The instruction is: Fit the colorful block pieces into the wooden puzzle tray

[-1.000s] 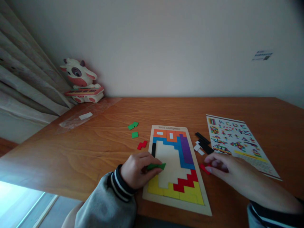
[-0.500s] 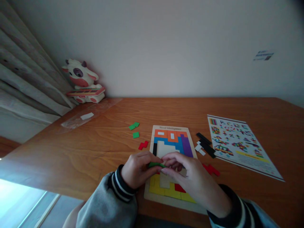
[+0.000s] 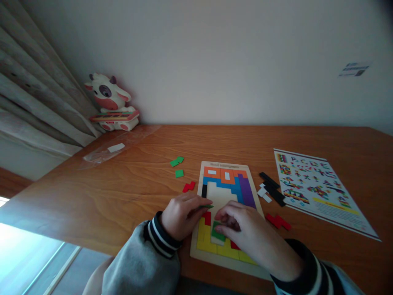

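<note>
A wooden puzzle board point(image 3: 199, 250) lies on the table, partly filled with orange, blue, purple, black, red and yellow pieces. Its middle shows bare wood. Over the board's left side, my left hand point(image 3: 184, 214) pinches a thin green puzzle piece point(image 3: 206, 206), seen nearly edge-on. My right hand point(image 3: 241, 223) grips another green puzzle piece point(image 3: 218, 231) between thumb and fingers, low over the bare slot among the yellow pieces point(image 3: 204, 238). Whether that piece touches the board I cannot tell. My right hand hides part of the board's lower right.
Loose green pieces point(image 3: 179, 173) and a red piece point(image 3: 188, 187) lie left of the board. On its right are black pieces point(image 3: 274, 193), white pieces point(image 3: 264, 194), red pieces point(image 3: 278, 221) and a printed sheet point(image 3: 322, 192). A cow toy keyboard point(image 3: 115, 116) stands at the back left, near a plastic bag point(image 3: 101, 153).
My hands, together on green before, have moved apart. The right one has come down toward the lower board with one green piece, while the left keeps another. The view has shifted slightly.
</note>
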Motion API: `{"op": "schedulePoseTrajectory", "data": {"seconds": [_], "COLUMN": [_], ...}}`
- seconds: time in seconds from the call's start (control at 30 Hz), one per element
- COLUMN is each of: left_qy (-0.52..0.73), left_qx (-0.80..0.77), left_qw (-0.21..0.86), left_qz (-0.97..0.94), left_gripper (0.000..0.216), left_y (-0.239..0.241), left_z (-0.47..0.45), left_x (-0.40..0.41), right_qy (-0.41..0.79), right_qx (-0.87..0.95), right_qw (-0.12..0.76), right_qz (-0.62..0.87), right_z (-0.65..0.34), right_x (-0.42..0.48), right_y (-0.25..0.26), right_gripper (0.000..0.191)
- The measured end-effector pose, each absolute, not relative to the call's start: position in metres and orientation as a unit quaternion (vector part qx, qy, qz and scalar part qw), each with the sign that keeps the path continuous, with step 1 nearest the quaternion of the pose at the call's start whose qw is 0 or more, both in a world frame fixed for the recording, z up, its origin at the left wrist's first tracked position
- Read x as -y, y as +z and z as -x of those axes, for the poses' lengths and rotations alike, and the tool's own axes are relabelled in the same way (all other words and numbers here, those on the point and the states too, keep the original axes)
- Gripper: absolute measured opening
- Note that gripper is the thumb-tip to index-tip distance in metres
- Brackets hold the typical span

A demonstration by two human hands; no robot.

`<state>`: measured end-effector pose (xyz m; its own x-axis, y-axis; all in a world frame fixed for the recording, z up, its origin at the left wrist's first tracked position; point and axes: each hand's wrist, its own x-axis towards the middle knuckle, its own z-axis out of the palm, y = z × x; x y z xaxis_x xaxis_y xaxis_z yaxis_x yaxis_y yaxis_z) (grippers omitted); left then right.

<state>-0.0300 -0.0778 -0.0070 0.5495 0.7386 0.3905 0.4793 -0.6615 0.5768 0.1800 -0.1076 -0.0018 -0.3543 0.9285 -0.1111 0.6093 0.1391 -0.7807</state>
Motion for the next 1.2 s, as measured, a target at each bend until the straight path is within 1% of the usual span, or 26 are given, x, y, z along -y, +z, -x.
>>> {"op": "schedulePoseTrajectory", "data": {"seconds": [0.17,0.33,0.47,0.53,0.6,0.67,0.73,0.83,0.93,1.03,1.1,1.2], "left_qy": [0.318,0.317,0.322,0.339,0.356,0.367,0.375,0.374,0.367,0.369,0.362,0.341], "left_qx": [-0.360,-0.353,-0.349,-0.336,-0.332,-0.340,-0.351,-0.350,-0.354,-0.371,-0.379,-0.384], "left_qw": [0.193,0.211,0.208,0.202,0.203,0.220,0.250,0.286,0.252,0.181,0.155,0.143], "left_qz": [-0.856,-0.855,-0.855,-0.855,-0.850,-0.838,-0.821,-0.810,-0.823,-0.833,-0.837,-0.846], "left_gripper": [0.018,0.018,0.018,0.018,0.019,0.018,0.022,0.030,0.026,0.015,0.015,0.018], "left_y": [-0.008,-0.007,-0.007,-0.006,-0.005,-0.003,-0.001,-0.001,0.000,0.001,0.000,-0.003], "left_z": [0.030,0.029,0.029,0.028,0.028,0.027,0.026,0.025,0.026,0.029,0.030,0.031], "left_x": [0.078,0.078,0.077,0.078,0.078,0.080,0.083,0.085,0.084,0.079,0.076,0.073], "right_qy": [0.381,0.385,0.422,0.429,0.417,0.402,0.394,0.380,0.384,0.401,0.399,0.349], "right_qx": [0.742,0.749,0.751,0.738,0.720,0.713,0.721,0.726,0.710,0.684,0.688,0.728], "right_qw": [0.185,0.191,0.176,0.195,0.240,0.286,0.309,0.328,0.328,0.312,0.292,0.258], "right_qz": [0.520,0.504,0.477,0.484,0.500,0.498,0.480,0.470,0.491,0.524,0.531,0.530], "right_z": [-0.179,-0.180,-0.184,-0.185,-0.185,-0.182,-0.179,-0.178,-0.182,-0.187,-0.188,-0.185], "right_x": [0.108,0.108,0.108,0.107,0.107,0.107,0.107,0.105,0.102,0.098,0.098,0.098], "right_y": [-0.004,0.002,0.004,0.002,0.000,0.000,0.003,0.008,0.006,-0.003,-0.008,-0.010], "right_gripper": [0.005,0.015,0.009,0.010,0.013,0.016,0.018,0.012,0.009,0.016,0.015,0.011]}}
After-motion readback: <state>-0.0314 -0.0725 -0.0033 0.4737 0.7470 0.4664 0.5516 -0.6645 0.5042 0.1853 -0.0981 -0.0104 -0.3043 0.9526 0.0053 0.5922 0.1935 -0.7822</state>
